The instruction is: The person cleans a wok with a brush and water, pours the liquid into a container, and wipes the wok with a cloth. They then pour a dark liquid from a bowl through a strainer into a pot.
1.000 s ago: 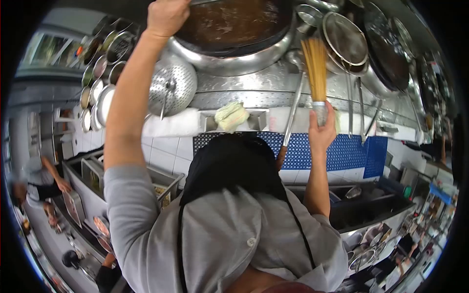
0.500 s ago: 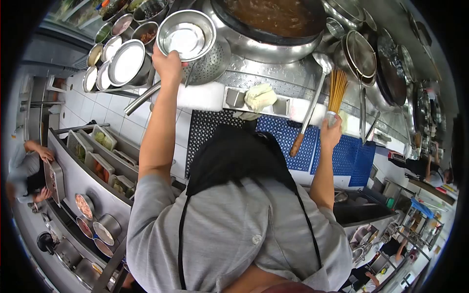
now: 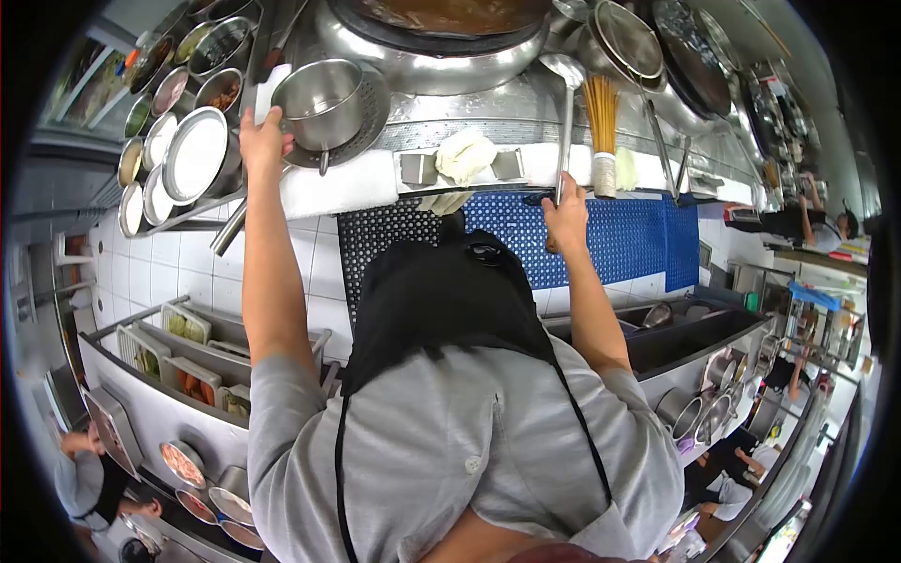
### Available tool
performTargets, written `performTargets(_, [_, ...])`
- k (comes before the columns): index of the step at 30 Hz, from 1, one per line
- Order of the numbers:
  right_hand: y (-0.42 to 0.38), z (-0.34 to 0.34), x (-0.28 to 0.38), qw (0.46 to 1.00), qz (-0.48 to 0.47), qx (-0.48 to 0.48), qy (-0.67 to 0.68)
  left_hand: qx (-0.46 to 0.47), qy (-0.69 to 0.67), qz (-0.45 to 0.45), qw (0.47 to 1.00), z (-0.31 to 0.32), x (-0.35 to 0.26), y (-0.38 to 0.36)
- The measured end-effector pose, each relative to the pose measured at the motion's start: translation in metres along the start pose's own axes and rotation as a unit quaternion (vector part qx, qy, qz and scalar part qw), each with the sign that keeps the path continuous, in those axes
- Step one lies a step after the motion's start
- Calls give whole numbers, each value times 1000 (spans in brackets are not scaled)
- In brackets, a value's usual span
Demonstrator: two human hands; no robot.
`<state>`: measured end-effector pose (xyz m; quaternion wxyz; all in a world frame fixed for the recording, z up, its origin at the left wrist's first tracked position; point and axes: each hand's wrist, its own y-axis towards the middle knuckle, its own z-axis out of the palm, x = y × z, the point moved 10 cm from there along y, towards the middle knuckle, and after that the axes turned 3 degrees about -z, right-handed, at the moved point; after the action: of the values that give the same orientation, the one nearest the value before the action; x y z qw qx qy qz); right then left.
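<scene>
Hands: left hand (image 3: 263, 139) raised at the counter (image 3: 333, 188) edge, fingers on the rim of a steel pot (image 3: 321, 98); whether it truly grips the rim I cannot tell. Right hand (image 3: 567, 218) closed around the wooden end of a ladle (image 3: 566, 122).
Far left of the left hand: a row of small steel bowls (image 3: 155, 141), one large flat one with a pale inside, others with chopped food.
Pot: just right of the left hand, sitting in a perforated colander (image 3: 371, 108) on the counter, its mouth tipped toward the camera, apparently empty.
Above the hands: a big wok (image 3: 441, 42) of brown liquid.
Between the hands: a crumpled pale cloth (image 3: 466, 155) on the counter edge; a blue mat (image 3: 619, 239) on the floor below it.
Ladle: shaft runs up from the right hand, bowl lying near the wok rim.
Right of the right hand: a bamboo brush (image 3: 601, 131) standing by itself on the counter, just beside the ladle shaft.
Changed: half a second ago the right hand held the brush; now the brush stands free and that hand has taken the ladle handle instead.
Changed, left: the left hand then held a steel bowl up by its rim; now a pot rests in the colander and the hand only touches it.
Meaning: brush work looks finished; the ladle is now the tool in hand.
</scene>
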<state>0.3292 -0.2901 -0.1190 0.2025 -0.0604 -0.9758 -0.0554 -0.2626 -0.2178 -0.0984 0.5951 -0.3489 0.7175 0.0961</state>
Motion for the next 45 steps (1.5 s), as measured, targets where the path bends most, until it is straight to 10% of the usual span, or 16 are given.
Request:
performTargets(3, [-5, 3, -7, 998, 47, 37, -2, -74, 93, 67, 991, -12, -7, 2])
performTargets(5, [-7, -4, -13, 999, 34, 20, -14, -194, 232, 273, 913, -14, -36, -13])
performTargets(11, [8, -7, -51, 994, 58, 51, -81, 50, 129, 515, 846, 100, -112, -160])
performTargets(20, [12, -2, -65, 997, 70, -14, 13, 297, 532, 383, 694, 283, -20, -224])
performTargets(24, [6, -6, -72, 973, 132, -20, 188, 342, 417, 269, 798, 277, -25, -197])
performTargets(26, [-8, 15, -80, 925, 166, 18, 343, 418, 60, 73, 903, 271, -7, -176])
performTargets(30, [38, -20, -21, 871, 94, 72, 477, 433, -369, -213, 794, 257, -18, -168])
performTargets(35, [219, -120, 84, 880, -29, 137, 454, 224, -329, -258, 880, 258, -45, -124])
performTargets(45, [443, -119, 222, 957, -174, 179, 147, 159, -312, -280, 894, 287, -75, -77])
